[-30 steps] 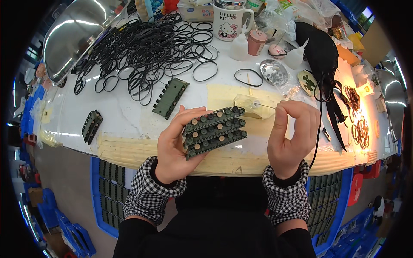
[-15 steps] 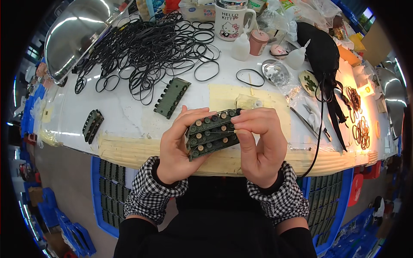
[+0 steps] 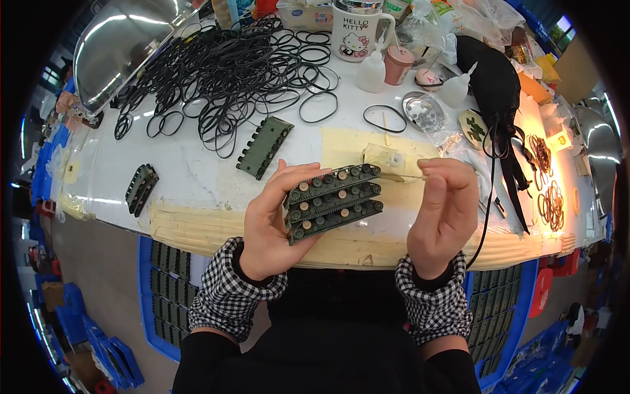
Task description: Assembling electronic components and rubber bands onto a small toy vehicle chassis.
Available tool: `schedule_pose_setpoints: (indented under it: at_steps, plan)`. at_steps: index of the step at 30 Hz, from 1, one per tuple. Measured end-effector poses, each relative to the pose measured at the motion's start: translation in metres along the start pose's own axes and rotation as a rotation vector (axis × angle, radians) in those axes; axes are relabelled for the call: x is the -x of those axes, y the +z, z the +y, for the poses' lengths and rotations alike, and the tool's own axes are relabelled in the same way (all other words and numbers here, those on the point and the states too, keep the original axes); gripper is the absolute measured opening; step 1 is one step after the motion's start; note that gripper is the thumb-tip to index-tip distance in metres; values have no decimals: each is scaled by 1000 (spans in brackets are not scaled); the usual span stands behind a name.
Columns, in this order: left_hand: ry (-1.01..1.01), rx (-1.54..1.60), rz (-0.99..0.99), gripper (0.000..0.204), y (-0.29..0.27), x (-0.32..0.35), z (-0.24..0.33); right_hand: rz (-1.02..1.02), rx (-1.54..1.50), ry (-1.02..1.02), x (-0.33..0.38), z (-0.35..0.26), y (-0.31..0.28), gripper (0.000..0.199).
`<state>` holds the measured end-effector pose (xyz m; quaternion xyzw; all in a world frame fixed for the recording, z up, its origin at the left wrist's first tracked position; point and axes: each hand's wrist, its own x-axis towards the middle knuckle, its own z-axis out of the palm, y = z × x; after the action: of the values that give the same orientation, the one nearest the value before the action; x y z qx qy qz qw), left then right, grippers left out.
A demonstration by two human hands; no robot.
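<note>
The left hand (image 3: pixel 275 223) grips three stacked green wheel strips (image 3: pixel 333 202), the right hand (image 3: pixel 445 213) pinches a thin stick (image 3: pixel 401 176) beside them, and two more strips (image 3: pixel 264 146) lie untouched beyond the stack on the tabletop (image 3: pixel 197 177).

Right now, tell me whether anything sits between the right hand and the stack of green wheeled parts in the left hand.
Nothing visible does. The right hand is beside the stack of green wheeled parts held in the left hand, with only open space above the table between them.

wheel strips (image 3: pixel 333 202): dark green, tan hubs
cuffs (image 3: pixel 226 295): black-white check
rubber bands (image 3: pixel 223 65), 11 o'clock: black
tabletop (image 3: pixel 190 177): white
</note>
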<state>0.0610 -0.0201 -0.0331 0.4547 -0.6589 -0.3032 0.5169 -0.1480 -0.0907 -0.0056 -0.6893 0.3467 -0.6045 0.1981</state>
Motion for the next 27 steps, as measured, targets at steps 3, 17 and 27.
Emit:
schedule_pose_setpoints:
  at_steps: [3,17,27]
  plan:
    - [10,39,23,58,2,1,-2,-42,481,-208,-14,11,-12,7]
    - [-49,32,33,56,3,2,-1,-265,-63,-90,-2,-19,6,9]
    - [-9,49,64,56,5,0,-2,-329,-128,-87,6,-18,22,11]
